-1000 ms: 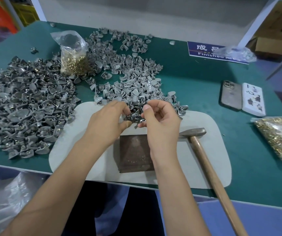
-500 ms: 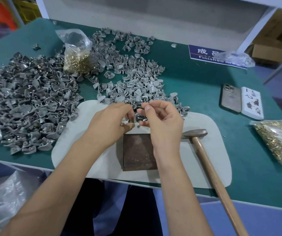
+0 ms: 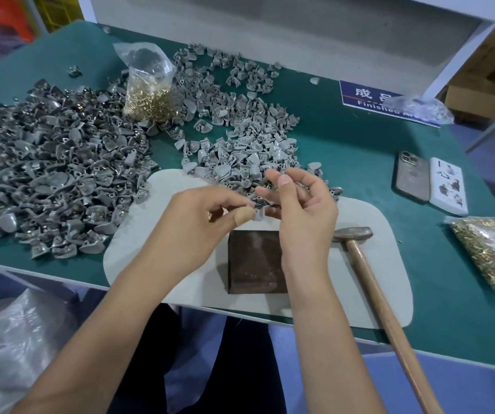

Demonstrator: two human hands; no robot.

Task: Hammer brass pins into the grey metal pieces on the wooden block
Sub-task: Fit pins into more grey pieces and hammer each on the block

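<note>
My left hand (image 3: pixel 201 219), a plaster on its thumb, pinches a small grey metal piece (image 3: pixel 258 216) just above the far edge of the dark wooden block (image 3: pixel 255 264). My right hand (image 3: pixel 303 210) is raised beside it, fingers half spread, its fingertips at the same piece; whether it holds a pin I cannot tell. The block lies on a pale grey mat (image 3: pixel 368 282). A wooden-handled hammer (image 3: pixel 368 264) lies on the mat to the right of the block, untouched.
A large heap of grey pieces (image 3: pixel 46 174) covers the left of the green table (image 3: pixel 359 150), a lighter heap (image 3: pixel 240 138) lies behind my hands. Bags of brass pins (image 3: pixel 147 94) (image 3: pixel 491 252) stand back left and far right. A phone (image 3: pixel 413 180) and white box (image 3: pixel 448 186) lie right.
Both hands have drawn back from the heap toward the block with a grey piece. My right hand's fingers have opened out and lifted.
</note>
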